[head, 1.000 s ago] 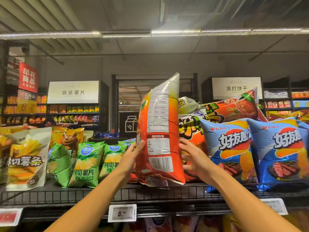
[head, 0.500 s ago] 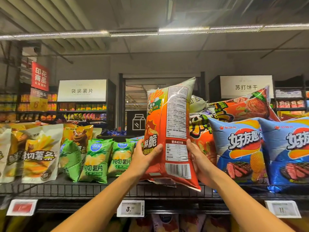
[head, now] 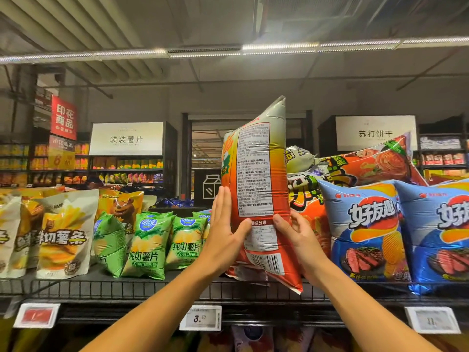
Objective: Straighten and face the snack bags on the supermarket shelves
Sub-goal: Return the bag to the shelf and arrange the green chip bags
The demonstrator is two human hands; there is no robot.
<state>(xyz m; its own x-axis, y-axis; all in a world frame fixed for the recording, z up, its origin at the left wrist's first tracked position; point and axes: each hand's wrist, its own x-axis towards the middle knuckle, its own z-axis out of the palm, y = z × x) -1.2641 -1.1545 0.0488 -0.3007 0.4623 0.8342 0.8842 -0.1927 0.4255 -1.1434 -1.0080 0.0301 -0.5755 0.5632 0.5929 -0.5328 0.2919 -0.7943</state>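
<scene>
The orange snack bag [head: 256,189] stands upright on the wire shelf [head: 152,288] — back label facing out — between green chip bags [head: 149,247] and blue ones [head: 368,232]. The left hand [head: 223,240] presses flat-fingered against its side; the right hand [head: 299,237] grips its other edge.

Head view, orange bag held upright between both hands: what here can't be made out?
- Orange bag: front artwork turned away; only its back panel faces the camera.
- Right hand: fingertips hidden behind the bag.
- Left hand: palm hidden against the bag's side.
- Right price tag: digits blurred.
- Blue chip bag: cut off by the right edge.
</scene>
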